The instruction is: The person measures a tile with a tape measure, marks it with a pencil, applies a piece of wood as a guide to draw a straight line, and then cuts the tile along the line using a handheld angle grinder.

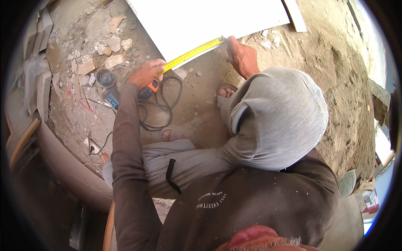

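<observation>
A tape measure is drawn out between my hands. Its yellow blade (192,53) lies along the near edge of a large white sheet (201,21). My left hand (146,74) is closed around the blade at the sheet's near left corner, next to the orange and black tape case (149,89), which is partly hidden behind my wrist and sleeve. At the blade's far end, my right hand (243,56) is closed with its fingertips at the metal hook, by the sheet's near edge.
An angle grinder (111,96) with a round disc lies left of my forearm. Black cable (169,104) coils near my feet, and a white socket (93,146) sits farther left. Broken stones (114,61) litter the dirt. A narrow strip (295,16) lies beside the sheet.
</observation>
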The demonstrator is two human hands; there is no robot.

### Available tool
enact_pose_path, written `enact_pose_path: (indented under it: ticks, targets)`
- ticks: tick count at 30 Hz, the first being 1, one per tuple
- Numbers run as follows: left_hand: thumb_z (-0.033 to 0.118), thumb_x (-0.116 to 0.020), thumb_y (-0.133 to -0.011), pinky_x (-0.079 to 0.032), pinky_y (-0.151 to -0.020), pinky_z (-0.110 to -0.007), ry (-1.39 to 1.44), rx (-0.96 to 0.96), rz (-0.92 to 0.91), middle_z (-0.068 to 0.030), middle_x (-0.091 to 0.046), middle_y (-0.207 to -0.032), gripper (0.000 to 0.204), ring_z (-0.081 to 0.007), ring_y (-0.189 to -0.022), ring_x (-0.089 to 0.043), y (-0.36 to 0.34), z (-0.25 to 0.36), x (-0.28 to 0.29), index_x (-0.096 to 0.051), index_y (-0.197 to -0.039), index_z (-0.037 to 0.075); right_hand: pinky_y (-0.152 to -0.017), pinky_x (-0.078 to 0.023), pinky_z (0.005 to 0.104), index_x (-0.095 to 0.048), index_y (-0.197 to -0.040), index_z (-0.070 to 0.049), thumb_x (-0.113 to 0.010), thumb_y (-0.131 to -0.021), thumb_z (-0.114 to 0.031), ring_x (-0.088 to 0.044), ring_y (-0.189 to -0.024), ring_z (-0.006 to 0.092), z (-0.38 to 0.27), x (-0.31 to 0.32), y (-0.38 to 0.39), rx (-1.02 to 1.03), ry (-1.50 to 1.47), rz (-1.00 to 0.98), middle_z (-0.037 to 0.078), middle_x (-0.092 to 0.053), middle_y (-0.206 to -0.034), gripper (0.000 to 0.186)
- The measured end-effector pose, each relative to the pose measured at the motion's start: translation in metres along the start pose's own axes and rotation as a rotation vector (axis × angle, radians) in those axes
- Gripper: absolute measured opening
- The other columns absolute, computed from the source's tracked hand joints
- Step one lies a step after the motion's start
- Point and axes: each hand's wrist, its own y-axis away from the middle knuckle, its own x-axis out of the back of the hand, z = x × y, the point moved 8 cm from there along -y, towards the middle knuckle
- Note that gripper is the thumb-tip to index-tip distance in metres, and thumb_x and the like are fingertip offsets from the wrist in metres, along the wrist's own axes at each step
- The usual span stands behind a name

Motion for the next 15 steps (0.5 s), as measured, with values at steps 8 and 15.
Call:
enact_pose_path:
  ticks: [8, 15]
  targets:
    - [0.028, -0.056, -0.099, -0.045, -0.066, -0.029, 0.034, 0.038, 0.002, 0.0008, -0.065, -0.078, 0.033, -0.0100, -0.069, -0.056, 0.003, -0.003, 0.001, -0.068, -0.122, 0.007, -0.044, -0.041, 0.0406, -0.047, -0.103, -0.011, -0.051, -0.103, -0.014, -0.050, -0.044, 0.0258, -0.003, -0.001, 0.003, 0.014, 0.010, 0.011, 0.010, -0.054, -0.056, 0.005]
    - [0.031, -0.054, -0.099, -0.046, -0.068, -0.029, 0.007, 0.034, 0.007, 0.0001, -0.065, -0.077, 0.035, -0.0107, -0.072, -0.057, 0.004, 0.003, 0.000, -0.068, -0.120, 0.006, -0.045, -0.042, 0.0414, -0.046, -0.102, -0.011, -0.051, -0.103, -0.013, -0.052, -0.045, 0.0273, 0.001, 0.001, -0.004, -0.012, 0.008, -0.012, 0.011, -0.054, -0.056, 0.006]
